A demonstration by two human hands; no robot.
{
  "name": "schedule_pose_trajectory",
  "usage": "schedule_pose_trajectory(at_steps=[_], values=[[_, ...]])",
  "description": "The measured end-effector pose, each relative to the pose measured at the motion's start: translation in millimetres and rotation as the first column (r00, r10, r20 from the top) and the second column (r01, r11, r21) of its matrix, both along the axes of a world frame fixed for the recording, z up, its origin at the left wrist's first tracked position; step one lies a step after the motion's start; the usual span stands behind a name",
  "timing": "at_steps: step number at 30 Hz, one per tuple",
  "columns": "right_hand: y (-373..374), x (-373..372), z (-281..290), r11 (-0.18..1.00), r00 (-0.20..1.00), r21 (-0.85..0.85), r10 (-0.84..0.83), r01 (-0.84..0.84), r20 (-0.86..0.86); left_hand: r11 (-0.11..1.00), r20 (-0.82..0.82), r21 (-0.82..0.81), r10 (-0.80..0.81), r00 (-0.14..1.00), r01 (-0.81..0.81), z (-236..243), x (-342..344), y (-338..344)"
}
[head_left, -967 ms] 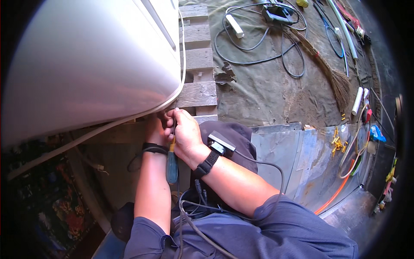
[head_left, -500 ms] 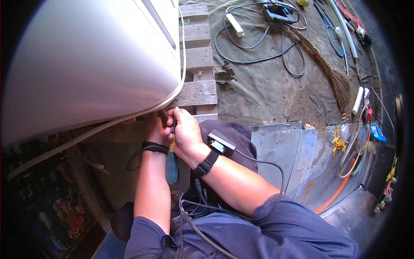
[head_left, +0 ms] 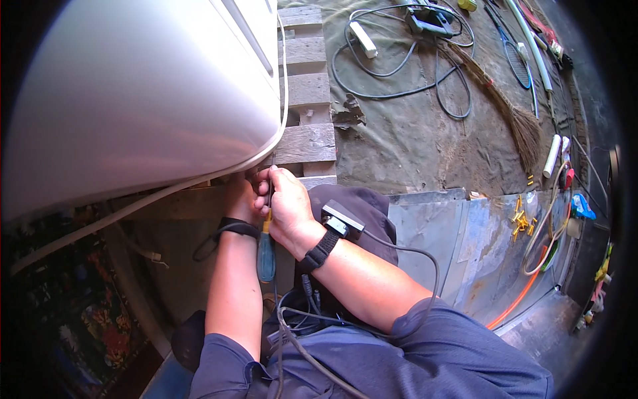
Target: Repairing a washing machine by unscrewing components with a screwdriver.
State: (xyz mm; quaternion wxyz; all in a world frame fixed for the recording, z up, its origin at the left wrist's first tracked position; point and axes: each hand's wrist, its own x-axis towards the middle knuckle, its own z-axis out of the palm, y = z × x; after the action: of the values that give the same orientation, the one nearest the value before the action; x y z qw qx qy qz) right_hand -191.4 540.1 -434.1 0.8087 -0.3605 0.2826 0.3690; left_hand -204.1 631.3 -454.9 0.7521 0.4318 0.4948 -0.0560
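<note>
A large glossy white appliance (head_left: pixel 153 113) fills the upper left, and both my hands are together at its near lower corner. My right hand (head_left: pixel 288 199) is closed, its fingers curled around the dark shaft of a screwdriver. The screwdriver's blue and yellow handle (head_left: pixel 266 258) points back toward me, between my wrists. Beside it, my left hand (head_left: pixel 243 197) reaches under the corner's edge. Its fingers are mostly hidden by the edge and my right hand. A pale cable (head_left: pixel 169 189) runs along the appliance's bottom edge, just above my hands.
A wooden pallet (head_left: pixel 306 90) lies beside the appliance. On the ground cloth are a looped black cable (head_left: pixel 392 93), a white power strip (head_left: pixel 363 40), a straw broom (head_left: pixel 518 126) and a racket (head_left: pixel 515 63). Yellow wall plugs (head_left: pixel 522 221) lie scattered on metal sheeting (head_left: pixel 425 229) at right.
Hardly anything differs. My hands and the screwdriver have shifted very slightly to the right, and my grip looks the same.
</note>
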Motion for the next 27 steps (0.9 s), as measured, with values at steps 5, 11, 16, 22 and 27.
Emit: schedule_pose_trajectory(at_steps=[5, 11, 16, 22, 27], values=[[2.0, -1.1, 6.0, 0.999, 0.999, -0.006, 0.036, -0.036, 0.014, 0.993, 0.02, 0.0, -0.116, 0.993, 0.116, -56.9, -17.7, 27.0], [1.2, -0.3, -1.2, 1.0, 1.0, -0.014, -0.003, 0.003, 0.016, 0.997, 0.095, -0.021, -0.068, 0.993, 0.07, -42.3, -11.0, 17.4], [2.9, -1.1, 0.1, 1.0, 1.0, -0.006, -0.001, 0.002, 0.015, 0.998, 0.144, -0.064, 0.007, 0.99, 0.002, -28.0, -12.1, 12.3], [4.4, -1.4, 2.7, 1.0, 1.0, -0.01, 0.007, -0.006, 0.019, 0.988, 0.058, 0.001, -0.154, 0.986, 0.155, -58.6, -16.1, 28.5], [1.6, -0.1, 0.2, 1.0, 1.0, -0.008, -0.008, 0.008, 0.012, 0.989, 0.127, -0.142, -0.023, 0.992, 0.042, -19.2, -7.1, 13.6]])
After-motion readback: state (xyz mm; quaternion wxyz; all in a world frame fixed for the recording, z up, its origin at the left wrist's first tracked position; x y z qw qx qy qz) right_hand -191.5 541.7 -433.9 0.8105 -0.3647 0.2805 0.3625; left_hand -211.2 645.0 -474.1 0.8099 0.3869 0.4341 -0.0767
